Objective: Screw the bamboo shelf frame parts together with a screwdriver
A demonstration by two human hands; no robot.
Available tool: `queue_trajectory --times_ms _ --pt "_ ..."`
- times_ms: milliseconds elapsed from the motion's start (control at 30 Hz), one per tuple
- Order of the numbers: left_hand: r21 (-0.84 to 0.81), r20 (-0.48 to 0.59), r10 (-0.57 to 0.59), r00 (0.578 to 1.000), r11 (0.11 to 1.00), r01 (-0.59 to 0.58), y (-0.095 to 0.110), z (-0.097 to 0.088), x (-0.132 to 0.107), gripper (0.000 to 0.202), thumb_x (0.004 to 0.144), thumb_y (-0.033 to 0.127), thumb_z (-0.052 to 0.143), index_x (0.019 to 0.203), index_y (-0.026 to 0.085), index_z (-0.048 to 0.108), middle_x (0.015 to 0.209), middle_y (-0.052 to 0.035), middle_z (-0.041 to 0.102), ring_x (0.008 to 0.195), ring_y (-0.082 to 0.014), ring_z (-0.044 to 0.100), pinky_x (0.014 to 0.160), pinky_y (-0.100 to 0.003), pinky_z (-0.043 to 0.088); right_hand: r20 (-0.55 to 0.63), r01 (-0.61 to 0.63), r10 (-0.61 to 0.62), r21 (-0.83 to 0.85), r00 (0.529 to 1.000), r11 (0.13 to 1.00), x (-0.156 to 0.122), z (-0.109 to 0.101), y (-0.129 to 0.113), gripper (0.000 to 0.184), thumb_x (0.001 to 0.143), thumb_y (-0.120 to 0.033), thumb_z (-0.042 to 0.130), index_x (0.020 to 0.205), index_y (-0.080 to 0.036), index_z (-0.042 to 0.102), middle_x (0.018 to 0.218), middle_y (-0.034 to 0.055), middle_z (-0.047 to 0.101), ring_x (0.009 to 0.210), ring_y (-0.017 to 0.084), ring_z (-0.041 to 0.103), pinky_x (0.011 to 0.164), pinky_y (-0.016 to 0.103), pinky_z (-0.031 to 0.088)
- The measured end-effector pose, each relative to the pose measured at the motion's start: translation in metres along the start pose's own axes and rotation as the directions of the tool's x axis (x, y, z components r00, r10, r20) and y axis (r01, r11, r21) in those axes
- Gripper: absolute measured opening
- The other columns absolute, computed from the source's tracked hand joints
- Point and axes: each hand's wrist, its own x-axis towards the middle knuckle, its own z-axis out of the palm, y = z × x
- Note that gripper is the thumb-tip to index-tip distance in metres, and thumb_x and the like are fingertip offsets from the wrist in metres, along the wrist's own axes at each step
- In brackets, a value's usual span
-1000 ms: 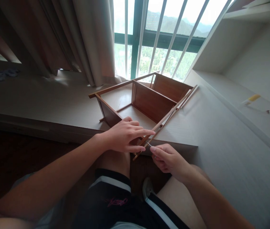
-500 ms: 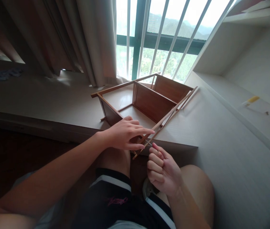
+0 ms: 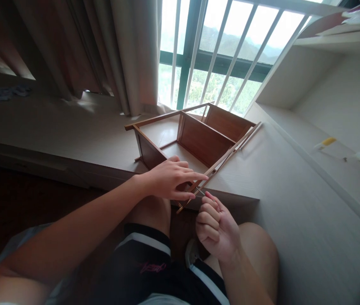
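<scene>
A brown wooden shelf rack (image 3: 207, 134) lies tilted on its side on the pale ledge, its near end jutting over the front edge. My left hand (image 3: 170, 180) holds this near end, index finger stretched along a side rail and thumb lower down by the same corner. Its other fingers bend over the end panel, tips hidden. Closed in a fist, my right hand (image 3: 214, 224) grips a thin metal hex key (image 3: 200, 192). The key's shaft reaches from thumb and forefinger to the rail beside my left thumb; most of it is covered by the fist.
Behind the rack is a barred window (image 3: 218, 59), with a long curtain (image 3: 129, 55) on the left. A pale cabinet (image 3: 310, 178) borders the right side, with a yellow-ended item (image 3: 328, 141) and small packets on it. My knees are under the ledge's front edge (image 3: 231, 195).
The view has tilted up and shifted slightly. Both hands keep their places at the rack's near corner, and the right fist with the hex key has turned very little.
</scene>
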Motion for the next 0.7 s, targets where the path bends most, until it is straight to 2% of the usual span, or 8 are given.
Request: queue_trajectory --times_ms 67,167,300,433,500,633,700 --pt "0.004 -0.001 -0.001 1.0 1.0 0.001 0.0 0.0 0.0 0.055 0.088 0.053 0.049 0.137 0.027 0.048 0.096 -0.0062 0.07 0.092 -0.0214 0.058 0.084 -0.034 0.033 -0.004 0.098 -0.098 0.038 0.995 0.994 0.001 0.003 0.009 0.042 0.094 -0.041 0.044 0.063 -0.023 0.021 0.044 -0.0109 0.016 0.04 0.008 -0.003 0.032 0.016 0.006" --pt "0.01 -0.004 0.0 1.0 1.0 0.0 0.0 0.0 0.0 0.056 0.088 0.055 0.048 0.137 0.028 0.048 0.097 -0.0061 0.07 0.093 -0.0216 0.058 0.084 -0.033 0.033 0.014 0.127 -0.129 0.088 0.992 0.988 0.001 0.007 0.014 0.043 0.095 -0.039 0.043 0.062 -0.023 0.022 0.044 -0.011 0.012 0.04 0.007 -0.005 0.033 0.015 0.003" --pt "0.012 -0.007 0.003 1.0 1.0 -0.003 -0.001 0.001 -0.001 0.055 0.088 0.055 0.048 0.136 0.028 0.048 0.097 -0.0059 0.071 0.093 -0.0212 0.058 0.085 -0.033 0.033 -0.019 0.052 -0.05 0.131 0.999 0.99 -0.003 0.007 0.004 0.044 0.096 -0.035 0.044 0.063 -0.023 0.018 0.047 -0.01 0.012 0.041 0.007 -0.002 0.031 0.017 0.0" --pt "0.014 -0.024 0.001 1.0 1.0 -0.001 0.0 0.003 -0.002 0.055 0.088 0.055 0.049 0.136 0.028 0.048 0.097 -0.0051 0.071 0.092 -0.0208 0.058 0.085 -0.034 0.033 0.06 -0.09 0.081 0.164 0.995 0.982 -0.002 0.004 -0.002 0.045 0.095 -0.039 0.046 0.063 -0.022 0.018 0.048 -0.0089 0.018 0.04 0.007 0.006 0.031 0.017 0.007" --pt "0.015 -0.031 0.001 1.0 1.0 -0.001 0.0 0.003 -0.002 0.054 0.088 0.055 0.049 0.135 0.028 0.049 0.097 -0.0049 0.071 0.092 -0.021 0.058 0.084 -0.034 0.034 0.06 -0.088 0.081 0.136 0.995 0.987 0.001 0.003 0.0 0.045 0.093 -0.041 0.049 0.062 -0.022 0.021 0.049 -0.0089 0.019 0.04 0.007 0.009 0.032 0.016 0.012" --pt "0.014 -0.036 -0.002 0.999 1.0 0.002 0.0 0.003 -0.001 0.055 0.088 0.055 0.049 0.135 0.029 0.049 0.097 -0.0048 0.071 0.092 -0.021 0.058 0.084 -0.033 0.034 -0.05 0.043 -0.042 0.005 0.998 0.999 0.005 0.0 0.005 0.042 0.091 -0.044 0.051 0.063 -0.02 0.03 0.051 -0.0086 0.022 0.042 0.006 0.011 0.035 0.017 0.016" --pt "0.013 -0.037 -0.004 0.999 1.0 0.005 0.001 0.003 -0.001 0.055 0.087 0.055 0.049 0.135 0.028 0.05 0.096 -0.005 0.071 0.091 -0.0207 0.058 0.084 -0.033 0.034 -0.08 0.064 -0.07 -0.069 0.994 0.996 0.005 -0.001 0.006 0.042 0.091 -0.045 0.051 0.063 -0.02 0.032 0.052 -0.0085 0.023 0.042 0.006 0.013 0.035 0.017 0.017"
